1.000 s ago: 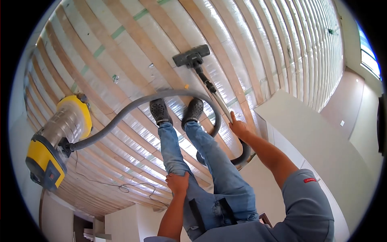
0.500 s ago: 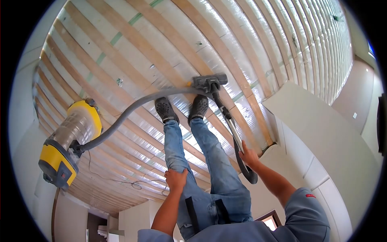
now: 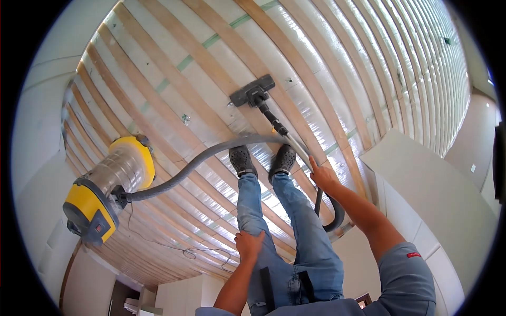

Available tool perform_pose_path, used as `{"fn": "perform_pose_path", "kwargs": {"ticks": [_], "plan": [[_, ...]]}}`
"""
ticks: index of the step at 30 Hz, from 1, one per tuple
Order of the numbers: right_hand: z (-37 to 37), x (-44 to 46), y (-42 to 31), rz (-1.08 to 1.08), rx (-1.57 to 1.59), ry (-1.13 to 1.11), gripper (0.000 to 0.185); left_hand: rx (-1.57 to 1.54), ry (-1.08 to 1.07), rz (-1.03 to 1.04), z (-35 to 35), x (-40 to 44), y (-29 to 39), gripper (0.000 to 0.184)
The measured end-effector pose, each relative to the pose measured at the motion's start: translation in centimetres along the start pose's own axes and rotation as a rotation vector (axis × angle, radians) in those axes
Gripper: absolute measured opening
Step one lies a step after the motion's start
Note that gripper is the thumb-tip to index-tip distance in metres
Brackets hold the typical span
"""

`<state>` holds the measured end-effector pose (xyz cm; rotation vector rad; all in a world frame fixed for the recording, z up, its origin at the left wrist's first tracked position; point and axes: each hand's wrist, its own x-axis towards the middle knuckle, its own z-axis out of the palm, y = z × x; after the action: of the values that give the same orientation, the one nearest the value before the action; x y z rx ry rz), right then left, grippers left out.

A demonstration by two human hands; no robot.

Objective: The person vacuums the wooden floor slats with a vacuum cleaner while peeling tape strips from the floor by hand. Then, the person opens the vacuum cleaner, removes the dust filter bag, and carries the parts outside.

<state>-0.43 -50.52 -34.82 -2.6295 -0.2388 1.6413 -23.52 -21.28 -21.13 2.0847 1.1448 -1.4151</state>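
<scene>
My right hand [image 3: 325, 176] is closed around the metal wand [image 3: 299, 151] of a vacuum cleaner. At the wand's far end, the black floor head [image 3: 252, 90] lies on the slatted floor, beyond my shoes. A grey hose [image 3: 203, 158] runs in an arc from the yellow and grey vacuum canister [image 3: 110, 184] on the left, past the front of my shoes, and loops down beside my right leg. My left hand [image 3: 249, 245] rests on my left leg near the knee, its fingers bent over the jeans.
Wooden battens [image 3: 295, 58] with silvery sheeting between them cover the floor. A thin cable [image 3: 188, 254] lies coiled behind the canister. To the right stands a pale panel or counter [image 3: 421, 174]. White walls and cabinets are at the lower left.
The floor head came back toward my shoes, then went out again and to the left, with my right hand on the wand. My left hand stays on my leg.
</scene>
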Motion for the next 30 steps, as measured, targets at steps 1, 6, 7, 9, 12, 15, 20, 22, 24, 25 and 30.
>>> {"fn": "perform_pose_path", "kwargs": {"ticks": [1,6,7,9,12,15,20,22,24,25,30], "plan": [[-1.5,1.6,-1.6,-0.001,-0.022,0.017,0.082,-0.011,-0.003,0.001,0.0,0.0,-0.3,0.083],[-9.8,8.8,-10.1,-0.045,-0.047,0.112,0.08,-0.096,-0.014,0.007,-2.5,0.1,-0.1,0.081],[-11.6,10.2,-12.1,-0.062,-0.058,0.136,0.079,-0.122,-0.039,0.002,-3.4,0.0,0.1,0.081],[-14.8,12.6,-16.3,-0.096,-0.063,0.181,0.075,-0.122,-0.017,-0.009,-3.2,0.2,-0.1,0.081],[-18.2,17.4,-21.3,-0.121,-0.063,0.246,0.071,-0.113,-0.011,-0.039,-4.3,0.3,0.0,0.082],[-21.3,19.4,-24.4,-0.13,-0.05,0.268,0.068,-0.055,-0.036,-0.029,-4.9,0.7,-0.5,0.081],[-21.9,16.1,-27.1,-0.134,-0.014,0.175,0.076,-0.065,-0.027,-0.007,-5.3,1.3,-1.4,0.082],[-19.3,14.8,-25.4,-0.153,-0.131,0.13,0.082,-0.08,-0.029,-0.001,-5.6,1.5,-1.6,0.083],[-16.7,12.3,-23.1,-0.179,-0.171,0.067,0.085,-0.099,-0.013,-0.008,-5.6,1.8,-2.1,0.084],[-15.0,11.5,-21.4,-0.19,-0.158,0.055,0.086,-0.11,-0.012,-0.011,-6.0,2.0,-2.2,0.084],[-7.1,4.8,-15.3,-0.183,-0.058,-0.052,0.091,-0.161,-0.038,0.023,-8.2,2.4,-2.2,0.084]]}}
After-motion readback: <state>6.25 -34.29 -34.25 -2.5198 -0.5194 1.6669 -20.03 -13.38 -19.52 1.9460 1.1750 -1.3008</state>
